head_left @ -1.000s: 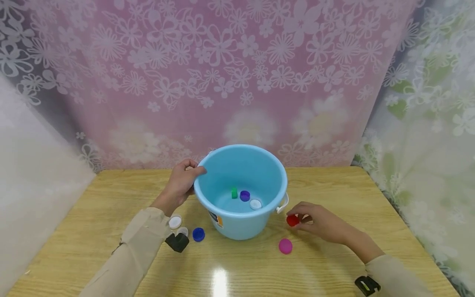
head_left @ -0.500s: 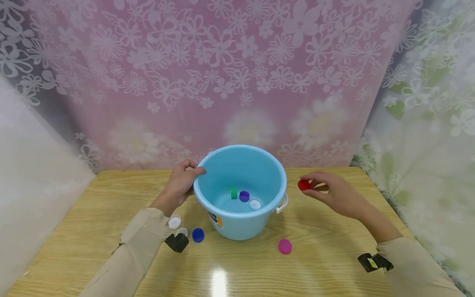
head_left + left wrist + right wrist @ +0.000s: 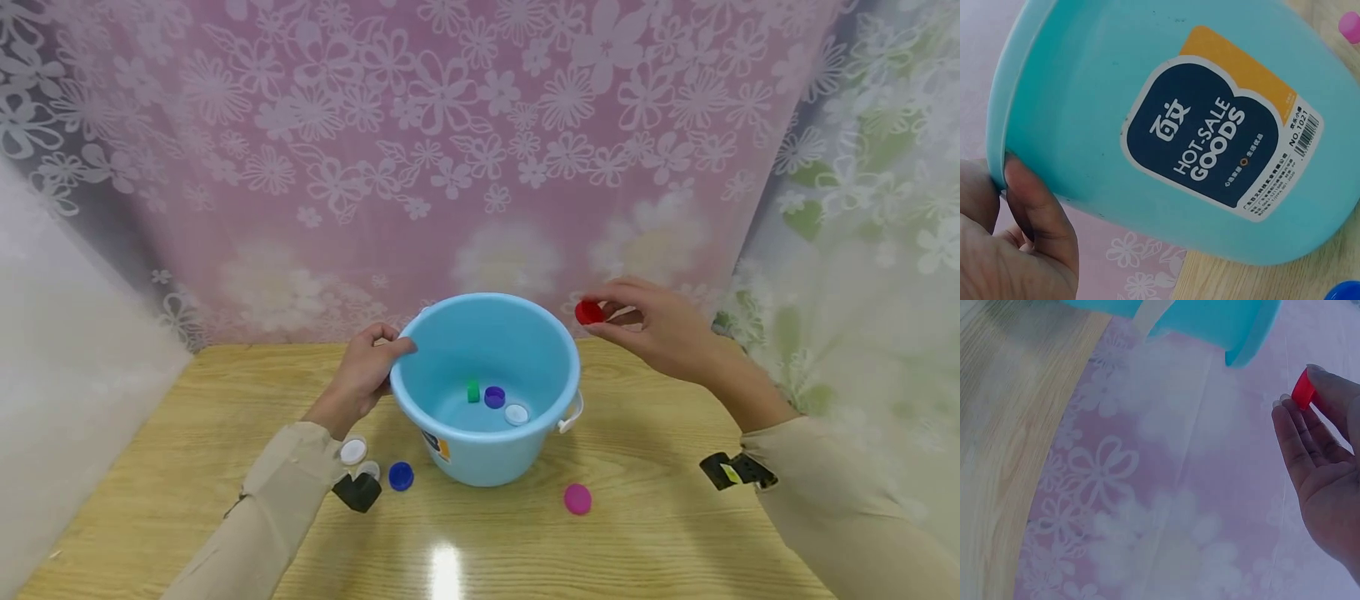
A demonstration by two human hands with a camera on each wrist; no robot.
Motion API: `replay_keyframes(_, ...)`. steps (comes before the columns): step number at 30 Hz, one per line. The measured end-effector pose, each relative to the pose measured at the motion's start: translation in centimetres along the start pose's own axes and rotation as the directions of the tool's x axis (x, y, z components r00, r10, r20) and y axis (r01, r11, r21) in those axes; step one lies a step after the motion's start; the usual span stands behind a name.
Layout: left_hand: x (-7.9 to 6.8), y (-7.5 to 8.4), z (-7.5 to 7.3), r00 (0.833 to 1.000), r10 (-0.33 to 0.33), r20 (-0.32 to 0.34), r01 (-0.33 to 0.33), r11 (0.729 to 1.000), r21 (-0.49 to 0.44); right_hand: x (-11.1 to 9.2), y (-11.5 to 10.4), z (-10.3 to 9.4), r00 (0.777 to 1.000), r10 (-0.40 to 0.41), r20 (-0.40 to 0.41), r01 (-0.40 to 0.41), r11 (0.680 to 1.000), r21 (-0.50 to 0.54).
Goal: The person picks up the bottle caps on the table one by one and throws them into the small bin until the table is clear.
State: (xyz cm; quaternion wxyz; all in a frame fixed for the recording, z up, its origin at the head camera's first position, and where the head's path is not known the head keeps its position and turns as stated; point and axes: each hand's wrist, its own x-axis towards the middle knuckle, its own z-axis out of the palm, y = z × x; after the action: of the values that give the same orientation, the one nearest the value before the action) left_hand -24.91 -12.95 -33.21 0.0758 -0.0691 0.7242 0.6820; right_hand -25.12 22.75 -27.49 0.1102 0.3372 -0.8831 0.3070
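A light blue bucket point(image 3: 483, 454) stands on the table, its label point(image 3: 1210, 134) facing the left wrist camera. My left hand point(image 3: 365, 367) grips the bucket's rim at the left, thumb on one side and fingers on the other. Raised to the right of the rim, my right hand point(image 3: 660, 329) pinches a red bottle cap point(image 3: 589, 312) between thumb and fingertips. In the right wrist view the red cap point(image 3: 1304, 390) shows edge-on, apart from the bucket. Inside the bucket lie a green cap point(image 3: 473, 391), a purple cap point(image 3: 494, 397) and a white cap point(image 3: 517, 414).
On the wooden table point(image 3: 645, 517), a pink cap point(image 3: 577, 499) lies right of the bucket. A blue cap point(image 3: 401, 476) and white caps point(image 3: 353, 451) lie at its left, by the left forearm. The bucket's white handle point(image 3: 572, 413) hangs at the right. A flowered curtain point(image 3: 480, 150) stands behind.
My right hand has lifted the red cap from near the tabletop, first up and outward, then higher and back toward the bucket's rim. The left hand and bucket stay in place.
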Motion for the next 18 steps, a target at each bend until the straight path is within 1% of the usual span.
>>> replay_keyframes(2, 0.0, 0.0, 0.0, 1.0, 0.004, -0.001, -0.004, 1.0, 0.0, 0.8, -0.4, 0.5, 1.0, -0.01, 0.016, 0.01, 1.0, -0.002)
replay_keyframes(3, 0.0, 0.1, 0.0, 1.0, 0.005, 0.0, -0.005, 1.0, 0.0, 1.2, -0.6, 0.8, 0.999, -0.01, 0.031, 0.009, 1.0, 0.014)
replay_keyframes(8, 0.0, 0.2, 0.1, 1.0, 0.006, 0.0, -0.006, 1.0, 0.001, 2.8, -1.4, 2.2, 0.993, 0.011, 0.121, -0.02, 0.997, 0.075)
replay_keyframes(13, 0.0, 0.1, 0.0, 1.0, 0.0, -0.015, 0.001, 1.0, 0.012, 4.0, -2.4, 3.9, 0.986, -0.038, 0.16, 0.025, 0.996, 0.08)
replay_keyframes(18, 0.0, 0.1, 0.1, 0.999, -0.005, -0.032, 0.005, 1.0, 0.021, 5.0, -3.3, 5.4, 0.98, -0.059, 0.192, 0.046, 0.997, 0.069)
